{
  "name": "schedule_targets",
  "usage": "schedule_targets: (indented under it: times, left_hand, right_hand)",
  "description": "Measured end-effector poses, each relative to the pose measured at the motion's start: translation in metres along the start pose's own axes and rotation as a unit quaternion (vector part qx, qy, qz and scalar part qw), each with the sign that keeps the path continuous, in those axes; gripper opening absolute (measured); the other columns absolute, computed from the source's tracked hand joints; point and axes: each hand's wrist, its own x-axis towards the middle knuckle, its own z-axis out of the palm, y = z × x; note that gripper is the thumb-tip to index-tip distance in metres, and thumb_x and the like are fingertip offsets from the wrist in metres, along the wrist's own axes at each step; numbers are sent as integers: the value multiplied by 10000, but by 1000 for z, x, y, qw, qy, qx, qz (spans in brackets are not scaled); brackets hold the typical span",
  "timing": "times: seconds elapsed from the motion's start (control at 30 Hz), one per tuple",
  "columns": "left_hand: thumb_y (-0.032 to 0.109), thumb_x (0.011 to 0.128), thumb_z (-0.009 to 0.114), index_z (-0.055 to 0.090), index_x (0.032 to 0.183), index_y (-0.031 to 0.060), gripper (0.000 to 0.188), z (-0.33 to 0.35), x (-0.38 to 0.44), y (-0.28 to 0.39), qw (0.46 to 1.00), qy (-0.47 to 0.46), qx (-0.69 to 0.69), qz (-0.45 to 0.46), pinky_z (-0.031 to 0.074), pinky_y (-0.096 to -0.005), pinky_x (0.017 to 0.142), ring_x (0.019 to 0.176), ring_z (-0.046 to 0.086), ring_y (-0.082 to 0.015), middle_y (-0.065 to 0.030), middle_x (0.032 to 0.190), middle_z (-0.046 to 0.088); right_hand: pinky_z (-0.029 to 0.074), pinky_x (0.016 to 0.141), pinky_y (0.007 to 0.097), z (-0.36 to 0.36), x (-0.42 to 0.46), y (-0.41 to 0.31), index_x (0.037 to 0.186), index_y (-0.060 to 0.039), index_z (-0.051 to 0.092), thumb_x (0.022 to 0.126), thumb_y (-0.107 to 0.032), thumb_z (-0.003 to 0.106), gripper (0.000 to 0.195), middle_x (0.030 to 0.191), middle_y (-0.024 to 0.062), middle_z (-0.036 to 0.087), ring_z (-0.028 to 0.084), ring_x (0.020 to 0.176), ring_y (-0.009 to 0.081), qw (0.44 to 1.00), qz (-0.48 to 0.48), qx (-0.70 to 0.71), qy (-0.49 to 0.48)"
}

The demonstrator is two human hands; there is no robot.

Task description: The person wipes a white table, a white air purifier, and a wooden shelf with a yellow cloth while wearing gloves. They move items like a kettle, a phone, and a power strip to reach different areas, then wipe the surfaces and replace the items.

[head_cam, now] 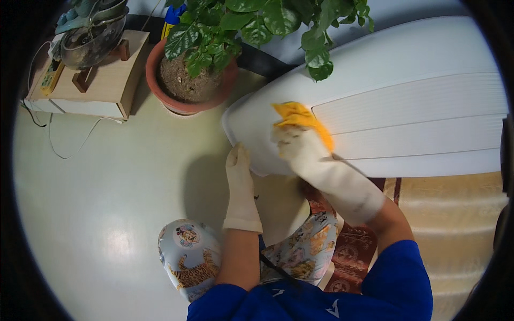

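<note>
My right hand (290,140), in a cream rubber glove and blurred, holds a crumpled orange cloth (299,114) against the smooth front of a tall white appliance (261,116), which looks like a floor-standing air conditioner. The cloth lies beside the left end of its ribbed panel (409,104). My left hand (238,156) wears a matching glove and is at the rounded edge of the appliance's base. Its fingers are partly hidden, so whether they grip the edge is unclear.
A terracotta pot (154,82) with a leafy plant (277,20) stands behind; leaves overhang the appliance. At back left, a low wooden cabinet (132,60) bears a glass bowl (86,46) and a yellow remote (51,78). A white cable (80,146) crosses the floor. Gold fabric (441,224) lies right.
</note>
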Motion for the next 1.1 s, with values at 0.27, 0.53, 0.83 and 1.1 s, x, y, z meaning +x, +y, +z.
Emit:
schedule_targets:
  times: [0.27, 0.53, 0.83, 1.1]
  left_hand:
    - [237, 1087, 580, 501, 1482, -42, 490, -1, -15, 6, 991, 44, 118, 34, 455, -312, 1134, 1338, 555, -209, -136, 1466, 552]
    - [252, 1085, 574, 512, 1474, -39, 491, 4, -23, 19, 979, -16, 184, 83, 419, -350, 1174, 1363, 555, -249, -181, 1472, 566]
    - [185, 1091, 537, 565, 1440, -17, 404, 161, -160, 70, 949, -63, 308, -4, 456, -351, 1139, 1317, 586, -229, -138, 1414, 604]
    - [137, 1077, 485, 422, 1524, 9, 469, 143, -312, 165, 768, -99, 601, 201, 360, -437, 1191, 1392, 451, -286, -130, 1543, 440]
  right_hand:
    - [492, 1014, 401, 159, 67, -78, 1016, -98, 766, 890, -202, 624, 217, 1168, 100, 699, 634, 1192, 269, 952, -124, -230, -159]
    - [515, 994, 422, 142, -9, -63, 1108, -87, 751, 892, -127, 607, 262, 1186, 118, 716, 658, 1172, 279, 931, -105, -83, -341]
    - [542, 972, 445, -118, -222, 42, 1211, -74, 734, 895, -42, 588, 349, 1208, 138, 734, 686, 1151, 291, 884, 89, 299, -349]
    - [526, 1043, 355, -379, -273, 13, 1293, 1, 645, 903, 166, 471, 458, 1249, 123, 690, 652, 1167, 243, 197, 487, 831, 183]
